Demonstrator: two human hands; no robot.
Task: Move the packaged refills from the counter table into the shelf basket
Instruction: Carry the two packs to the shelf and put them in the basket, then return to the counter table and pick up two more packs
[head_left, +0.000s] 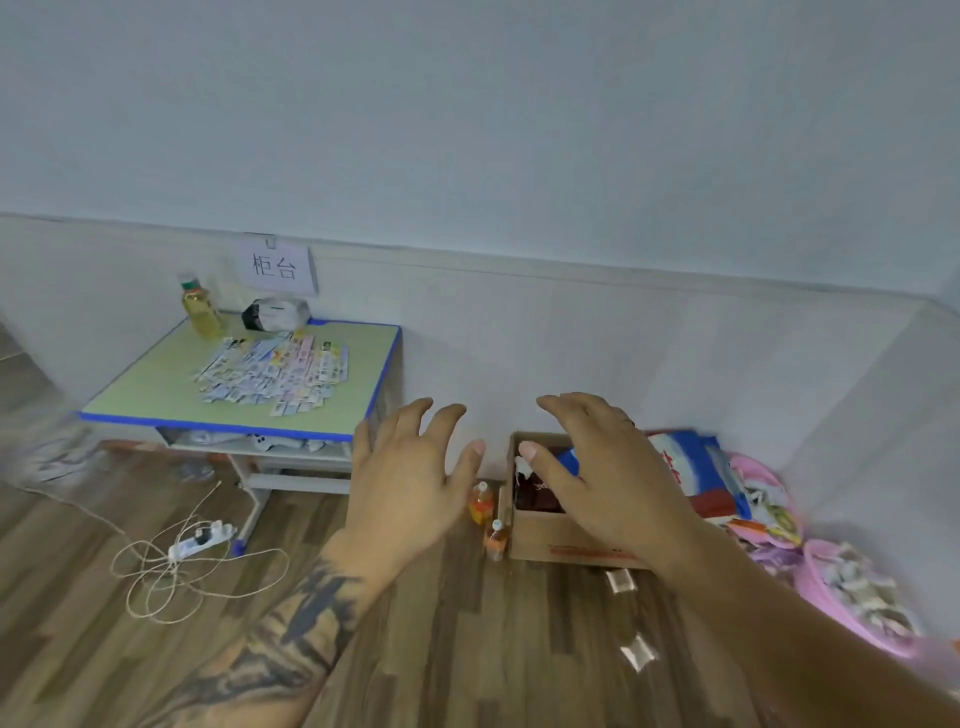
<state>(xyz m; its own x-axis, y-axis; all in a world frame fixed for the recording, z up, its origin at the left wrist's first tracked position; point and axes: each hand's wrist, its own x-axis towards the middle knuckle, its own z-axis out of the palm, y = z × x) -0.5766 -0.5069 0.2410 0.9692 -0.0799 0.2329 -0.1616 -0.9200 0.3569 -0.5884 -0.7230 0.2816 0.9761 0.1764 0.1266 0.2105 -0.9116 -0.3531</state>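
Several packaged refills (272, 371) lie spread in a flat heap on the green counter table (150, 387) with a blue edge, at the left against the wall. My left hand (410, 478) and my right hand (608, 475) are both raised in mid-air to the right of the table, palms down, fingers spread, holding nothing. Neither hand touches the packets. A pink basket (831, 597) with small packets in it stands on the floor at the far right. No shelf is in view.
A yellow-liquid bottle (200, 309) and a dark bundle (272, 313) stand at the table's back. A cardboard box (561, 540) sits on the floor beneath my right hand, two small bottles (483, 504) beside it. A power strip with coiled cord (200, 540) lies left; loose packets (621, 579) lie on the floor.
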